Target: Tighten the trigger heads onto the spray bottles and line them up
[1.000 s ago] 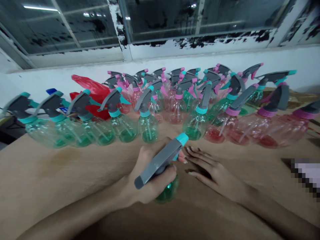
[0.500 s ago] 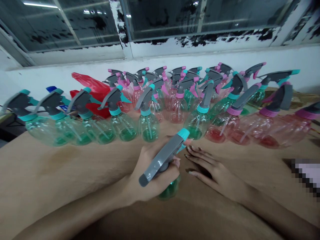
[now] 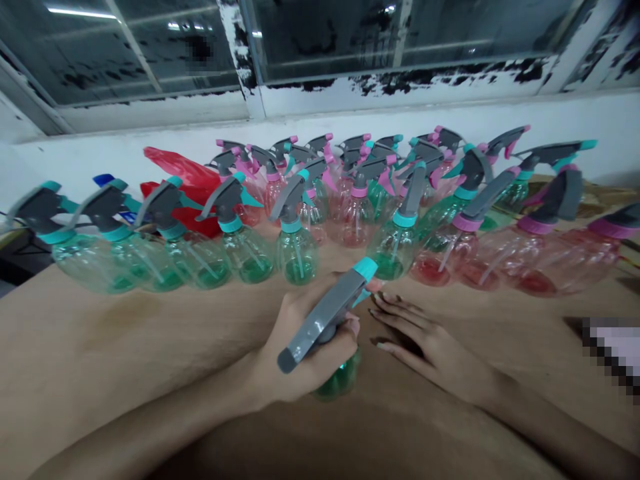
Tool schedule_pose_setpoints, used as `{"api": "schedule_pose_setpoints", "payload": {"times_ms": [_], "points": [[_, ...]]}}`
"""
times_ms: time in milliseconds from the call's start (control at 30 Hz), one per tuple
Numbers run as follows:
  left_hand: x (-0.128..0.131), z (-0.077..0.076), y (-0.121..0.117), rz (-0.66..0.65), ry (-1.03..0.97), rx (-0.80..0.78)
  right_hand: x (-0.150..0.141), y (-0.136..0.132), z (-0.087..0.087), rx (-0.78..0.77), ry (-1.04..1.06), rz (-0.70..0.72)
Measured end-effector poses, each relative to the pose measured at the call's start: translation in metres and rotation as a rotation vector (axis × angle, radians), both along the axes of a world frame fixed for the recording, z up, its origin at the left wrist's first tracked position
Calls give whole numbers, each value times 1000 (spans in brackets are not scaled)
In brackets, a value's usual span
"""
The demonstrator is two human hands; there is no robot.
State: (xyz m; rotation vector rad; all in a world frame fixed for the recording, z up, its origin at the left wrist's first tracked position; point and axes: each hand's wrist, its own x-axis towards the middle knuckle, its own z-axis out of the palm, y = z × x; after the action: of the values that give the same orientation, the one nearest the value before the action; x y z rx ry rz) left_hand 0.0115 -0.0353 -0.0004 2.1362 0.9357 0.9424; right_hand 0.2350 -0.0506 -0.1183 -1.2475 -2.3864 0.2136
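Wrapped around the neck of a green spray bottle [image 3: 325, 320] is my left hand [image 3: 305, 357]. The bottle stands near the front of the table, its grey head and turquoise nozzle angled toward the far right. Most of its neck and part of its trigger are hidden by my fingers. To the right of the bottle, my right hand [image 3: 425, 340] rests on the tabletop with its fingers stretched out, holding nothing. Just beyond my hands stands another green spray bottle [image 3: 393, 257] with a turquoise collar.
A row of green spray bottles [image 3: 203, 263] runs along the left, with pink ones [image 3: 535, 273] on the right. Several more crowd behind, near a red plastic bag [image 3: 185, 173]. The wooden table [image 3: 190, 347] meets a white wall below windows. A blurred-out item [image 3: 615, 347] lies right.
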Motion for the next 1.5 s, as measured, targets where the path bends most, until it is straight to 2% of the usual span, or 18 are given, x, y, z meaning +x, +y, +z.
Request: {"api": "schedule_pose_setpoints", "payload": {"times_ms": [833,1500], "points": [[0,0,-1,-9,-10,-3,1,1,2,-19,2,10],[-2,4,-2,-16,-12,-72,0,1,2,-5,40,12]]}}
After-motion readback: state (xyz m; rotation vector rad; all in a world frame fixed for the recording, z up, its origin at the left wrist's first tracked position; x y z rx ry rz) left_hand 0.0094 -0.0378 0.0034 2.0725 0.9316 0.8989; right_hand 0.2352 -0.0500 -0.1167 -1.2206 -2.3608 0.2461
